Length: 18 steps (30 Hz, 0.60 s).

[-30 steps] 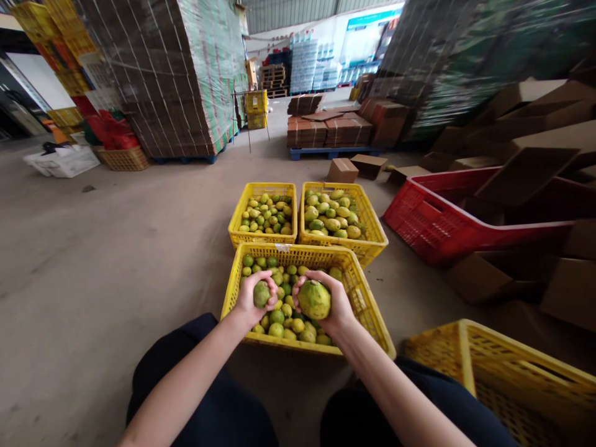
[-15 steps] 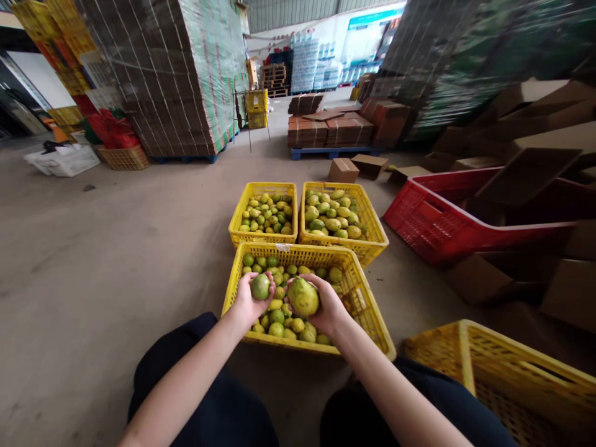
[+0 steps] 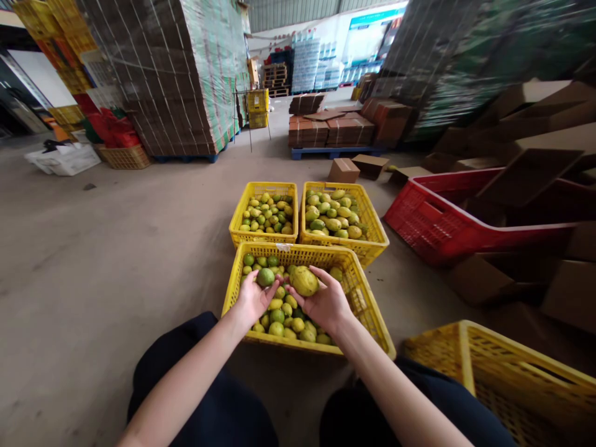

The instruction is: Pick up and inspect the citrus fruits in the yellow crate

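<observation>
Over the near yellow crate, my left hand holds a small green lemon between thumb and fingers. My right hand, palm turned up, cradles a larger, bumpy yellow lemon. The fingertips of both hands come close together above the fruit. Below them, green and yellow lemons fill the crate's bottom; my hands hide part of them.
Behind the near crate stand a left yellow crate of small fruit and a right yellow crate of larger fruit. A red crate with cardboard lies to the right. Another yellow crate is beside my right knee.
Both hands have opened up somewhat and turned their palms upward. The two lemons have rolled to sit higher, nearer the fingertips, and show other sides. The crates have not moved.
</observation>
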Motion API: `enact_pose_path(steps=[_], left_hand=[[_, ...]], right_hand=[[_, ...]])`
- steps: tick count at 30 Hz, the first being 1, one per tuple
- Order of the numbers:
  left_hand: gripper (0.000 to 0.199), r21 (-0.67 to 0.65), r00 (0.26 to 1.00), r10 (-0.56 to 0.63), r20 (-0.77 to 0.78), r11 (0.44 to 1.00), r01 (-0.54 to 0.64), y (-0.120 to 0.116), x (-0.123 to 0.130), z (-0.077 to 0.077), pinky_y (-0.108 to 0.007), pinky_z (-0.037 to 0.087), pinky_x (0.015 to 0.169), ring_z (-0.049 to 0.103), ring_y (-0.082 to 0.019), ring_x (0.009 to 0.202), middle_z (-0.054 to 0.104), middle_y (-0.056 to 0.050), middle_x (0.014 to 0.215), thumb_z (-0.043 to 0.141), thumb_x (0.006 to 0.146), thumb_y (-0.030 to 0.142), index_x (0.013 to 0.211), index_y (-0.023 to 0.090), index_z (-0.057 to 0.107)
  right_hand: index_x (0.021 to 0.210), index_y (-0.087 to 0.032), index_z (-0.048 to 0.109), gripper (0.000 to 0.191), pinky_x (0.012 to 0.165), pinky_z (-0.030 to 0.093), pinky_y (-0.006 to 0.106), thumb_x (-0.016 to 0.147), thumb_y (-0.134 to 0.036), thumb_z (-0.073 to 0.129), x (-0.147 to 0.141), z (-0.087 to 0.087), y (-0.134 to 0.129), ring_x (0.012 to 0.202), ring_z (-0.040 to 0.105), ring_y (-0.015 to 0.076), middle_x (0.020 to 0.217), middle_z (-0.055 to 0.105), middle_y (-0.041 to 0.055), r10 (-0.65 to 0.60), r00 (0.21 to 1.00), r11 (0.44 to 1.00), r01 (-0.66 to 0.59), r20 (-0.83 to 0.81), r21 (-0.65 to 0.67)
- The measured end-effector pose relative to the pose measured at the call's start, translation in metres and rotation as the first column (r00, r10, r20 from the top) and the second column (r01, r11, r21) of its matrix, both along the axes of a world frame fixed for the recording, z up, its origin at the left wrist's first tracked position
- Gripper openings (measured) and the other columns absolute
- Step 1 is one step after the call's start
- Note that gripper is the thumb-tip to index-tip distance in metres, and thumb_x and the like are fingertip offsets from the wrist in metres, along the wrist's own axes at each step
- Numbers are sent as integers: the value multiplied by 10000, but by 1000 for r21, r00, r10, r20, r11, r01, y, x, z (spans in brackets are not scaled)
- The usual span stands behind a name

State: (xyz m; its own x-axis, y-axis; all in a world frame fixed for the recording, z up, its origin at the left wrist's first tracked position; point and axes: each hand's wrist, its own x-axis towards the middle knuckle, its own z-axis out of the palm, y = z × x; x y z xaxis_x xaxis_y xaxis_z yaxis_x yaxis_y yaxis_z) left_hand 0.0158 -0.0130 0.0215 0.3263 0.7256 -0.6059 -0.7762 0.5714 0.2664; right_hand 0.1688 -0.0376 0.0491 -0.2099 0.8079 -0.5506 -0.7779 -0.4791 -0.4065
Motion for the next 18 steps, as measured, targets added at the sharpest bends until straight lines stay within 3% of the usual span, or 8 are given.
enact_pose_path(steps=[12, 18], left_hand=[[494, 2, 985, -170, -12, 985, 170, 2, -2, -9, -209, 497, 462, 601, -135, 512, 655, -105, 690, 365, 886, 442, 1018, 3, 548], [287, 148, 954, -223, -203, 956, 255, -2, 7, -5, -178, 471, 496, 614, -113, 569, 651, -59, 735, 520, 837, 344, 970, 93, 566]], right_hand=[[880, -142, 554, 171, 584, 564, 283, 816, -278, 471, 1, -3, 2, 605, 666, 190, 681, 689, 96, -14, 998, 999, 16, 63, -40], [874, -144, 575, 176, 518, 543, 275, 773, -270, 504, 2, 0, 0, 553, 642, 182, 661, 683, 76, 29, 993, 1000, -28, 111, -10]])
